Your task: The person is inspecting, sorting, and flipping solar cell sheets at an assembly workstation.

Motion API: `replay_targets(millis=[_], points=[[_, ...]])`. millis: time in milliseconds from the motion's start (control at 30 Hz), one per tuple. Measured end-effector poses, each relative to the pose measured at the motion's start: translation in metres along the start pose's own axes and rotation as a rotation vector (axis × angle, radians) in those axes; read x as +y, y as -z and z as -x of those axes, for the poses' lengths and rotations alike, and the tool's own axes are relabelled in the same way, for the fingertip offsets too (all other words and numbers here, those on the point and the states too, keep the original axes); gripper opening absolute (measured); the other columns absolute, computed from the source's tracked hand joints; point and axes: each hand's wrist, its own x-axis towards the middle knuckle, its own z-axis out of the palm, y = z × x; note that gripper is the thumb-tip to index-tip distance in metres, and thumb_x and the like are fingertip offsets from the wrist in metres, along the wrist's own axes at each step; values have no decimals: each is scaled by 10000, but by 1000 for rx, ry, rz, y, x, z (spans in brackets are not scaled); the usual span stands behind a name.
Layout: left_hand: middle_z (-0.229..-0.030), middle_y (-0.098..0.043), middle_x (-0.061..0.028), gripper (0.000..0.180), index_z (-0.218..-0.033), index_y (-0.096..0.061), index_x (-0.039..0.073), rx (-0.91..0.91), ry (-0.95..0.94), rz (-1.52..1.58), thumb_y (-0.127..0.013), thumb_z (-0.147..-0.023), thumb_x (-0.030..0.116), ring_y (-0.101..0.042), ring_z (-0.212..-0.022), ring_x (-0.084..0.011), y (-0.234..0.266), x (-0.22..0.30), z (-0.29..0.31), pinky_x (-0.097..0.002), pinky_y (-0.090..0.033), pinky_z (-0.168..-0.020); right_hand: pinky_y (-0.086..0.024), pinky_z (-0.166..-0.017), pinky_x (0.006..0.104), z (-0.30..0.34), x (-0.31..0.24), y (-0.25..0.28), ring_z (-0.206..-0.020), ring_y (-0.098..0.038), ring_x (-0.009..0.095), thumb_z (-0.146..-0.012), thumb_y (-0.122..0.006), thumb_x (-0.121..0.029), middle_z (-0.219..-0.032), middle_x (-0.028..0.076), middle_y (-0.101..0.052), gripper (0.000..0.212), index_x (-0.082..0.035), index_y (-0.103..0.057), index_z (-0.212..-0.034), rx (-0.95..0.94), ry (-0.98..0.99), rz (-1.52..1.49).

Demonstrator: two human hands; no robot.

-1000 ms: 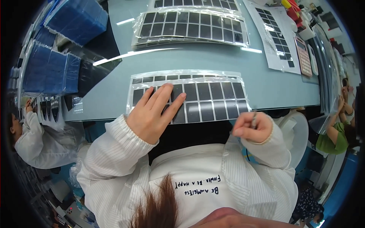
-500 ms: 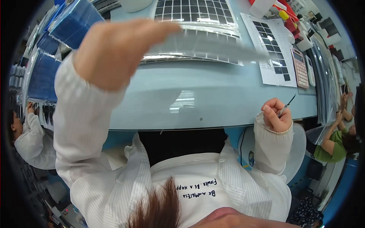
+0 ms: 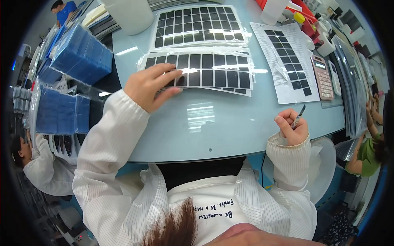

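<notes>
My left hand (image 3: 154, 84) lies over the left part of a sheet of black rectangular stickers (image 3: 208, 69), its fingers apart. The fingertips rest on the sheet, and the thumb is at its near edge. Other sheets show beneath it, slightly fanned out. Just beyond is a larger sheet with a black grid (image 3: 199, 24), under glossy film. My right hand (image 3: 293, 127) is closed round a slim tool with a dark pointed tip (image 3: 301, 114), near the table's right front edge. The tool points up and away from me; its lower end is hidden in the fingers.
On the right lie a printed paper with a strip of black squares (image 3: 293, 61) and a pink calculator (image 3: 323, 78). Stacks of blue film-wrapped pieces (image 3: 82, 53) stand at left. A white tub (image 3: 130, 16) stands at the back. Other people work on both sides.
My left hand has come down with a sheet, which was raised and blurred, and now rests on the sheet stack with fingers apart. The right hand still holds the tool.
</notes>
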Motion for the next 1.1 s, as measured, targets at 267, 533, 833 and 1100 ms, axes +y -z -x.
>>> replay_targets(millis=[267,533,833,1100], points=[[-1235,-511,-134,638,-1196,-533,71,-27,584,-60,-539,-796,569,-525,-1098,-270,-33,-118,-74,-369,-413,-942,-244,-509,177,-33,-1,-34,-536,-319,3,-821,-631,-125,-590,-88,-450,115,-28,-571,-801,-94,46,102],[-1127,-552,-259,989,-1122,-514,-113,-158,1100,7,-745,-525,640,-585,-992,-327,-48,-137,-112,-350,-477,-843,-233,-499,189,-29,-5,-32,-525,-294,12,-821,-631,-132,-560,-102,-380,107,-36,-586,-820,-101,-39,152],[-959,-630,-216,733,-1014,-606,-75,-26,1118,162,-877,-486,354,-613,-879,-304,-44,-165,-114,-350,-470,-797,-227,-500,191,-32,-5,-34,-523,-288,14,-817,-638,-121,-553,-100,-369,104,-34,-582,-816,-82,-51,180],[-780,-664,-88,276,-847,-692,32,218,1087,328,-794,-635,177,-616,-725,-163,-59,-193,-97,-272,-469,-676,-225,-499,185,-36,4,-32,-515,-286,9,-819,-645,-137,-559,-100,-396,120,-37,-579,-814,-60,7,87]])
